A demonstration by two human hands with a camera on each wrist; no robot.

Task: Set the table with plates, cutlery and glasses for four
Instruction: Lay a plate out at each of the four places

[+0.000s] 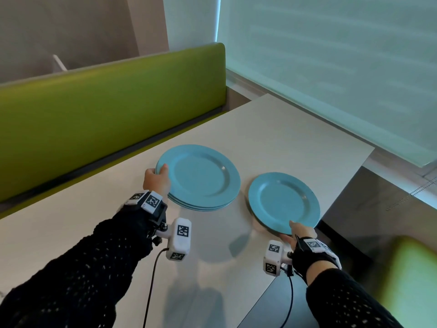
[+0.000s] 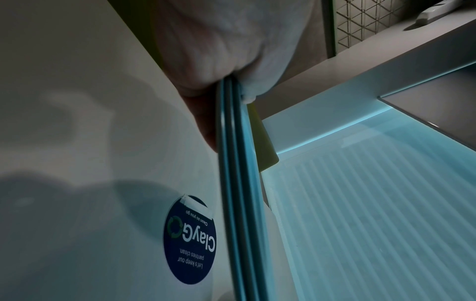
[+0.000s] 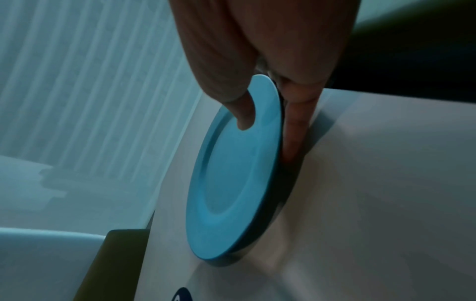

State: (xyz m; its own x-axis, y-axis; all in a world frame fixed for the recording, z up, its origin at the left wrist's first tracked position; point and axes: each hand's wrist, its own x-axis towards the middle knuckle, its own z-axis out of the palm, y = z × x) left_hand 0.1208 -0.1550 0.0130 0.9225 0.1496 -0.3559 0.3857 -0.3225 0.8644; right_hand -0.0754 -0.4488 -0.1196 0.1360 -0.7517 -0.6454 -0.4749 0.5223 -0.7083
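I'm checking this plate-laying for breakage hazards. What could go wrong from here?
1. The single plate, pinched at its rim by the right hand, sits near the table edge and could slide off.
2. The left hand holds the plate stack by one side only; the stack might tilt or slip.

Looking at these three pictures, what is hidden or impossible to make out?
- Head view: the left hand covers the near rim of the plate stack, with its fingers hidden beneath.
- Head view: whether the single plate, held by the right hand, touches the table.
- Left wrist view: the plates show edge-on only.
- Right wrist view: the round sticker is cut off by the bottom edge.
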